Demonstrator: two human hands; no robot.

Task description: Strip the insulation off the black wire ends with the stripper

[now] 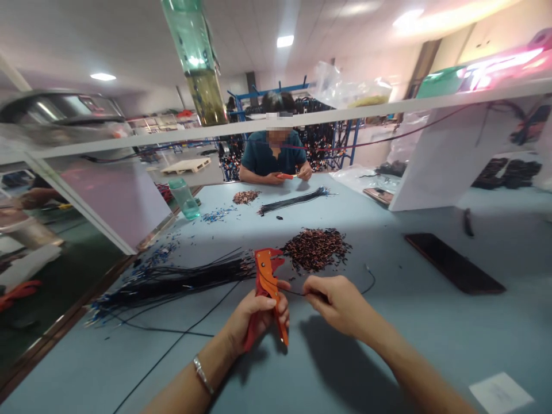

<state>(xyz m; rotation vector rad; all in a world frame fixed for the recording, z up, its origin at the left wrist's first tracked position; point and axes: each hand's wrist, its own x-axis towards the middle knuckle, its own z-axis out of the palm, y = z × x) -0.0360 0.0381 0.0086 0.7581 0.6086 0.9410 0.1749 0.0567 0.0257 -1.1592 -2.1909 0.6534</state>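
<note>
Standing by the bench rn: the person's left hand (254,313) is wrapping tight around the handles of an orange crimping tool (268,287), head tilted up and away so the mouth faces the other hand, while the right hand (334,299) is pinching a thin black wire (366,282) and feeding its end in sideways. Pile of small terminals (317,248) is sitting just past the tool and the wire bundle (172,282) is lying to the left, both within easy reach imo. Co-worker (276,152) across the table (388,345) is working w/ a similar orange tool.
</note>
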